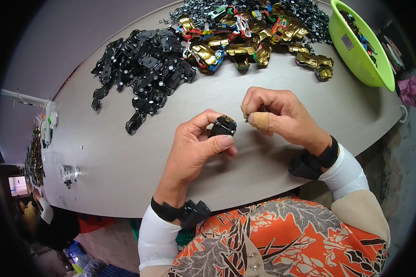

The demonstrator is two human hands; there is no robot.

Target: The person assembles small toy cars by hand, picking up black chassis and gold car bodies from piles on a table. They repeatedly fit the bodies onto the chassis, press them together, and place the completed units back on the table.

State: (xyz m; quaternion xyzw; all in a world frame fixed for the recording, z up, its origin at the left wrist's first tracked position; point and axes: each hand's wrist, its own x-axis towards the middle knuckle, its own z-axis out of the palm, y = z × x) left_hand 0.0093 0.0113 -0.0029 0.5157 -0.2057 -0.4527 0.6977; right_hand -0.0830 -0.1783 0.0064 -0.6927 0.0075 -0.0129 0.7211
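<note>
My left hand (194,144) is closed around a small toy car (223,128), its black underside facing up between thumb and fingers. Just to the right, my right hand (284,113) pinches thumb against fingertips, with a tan bandage (261,121) wrapped on the thumb. Something small and dark shows at those fingertips, too little of it to name. The two hands are apart, held above the table (125,166). Beyond them lie a heap of black toy car chassis (148,62) and a heap of shiny gold-backed car body shells (240,48).
Small dark and silvery parts (316,25) are piled at the far edge. A lime-green basin (379,76) holding more car bodies leans at the right. Clear plastic cups (68,173) stand at the left edge. Another person (55,221) sits at the lower left.
</note>
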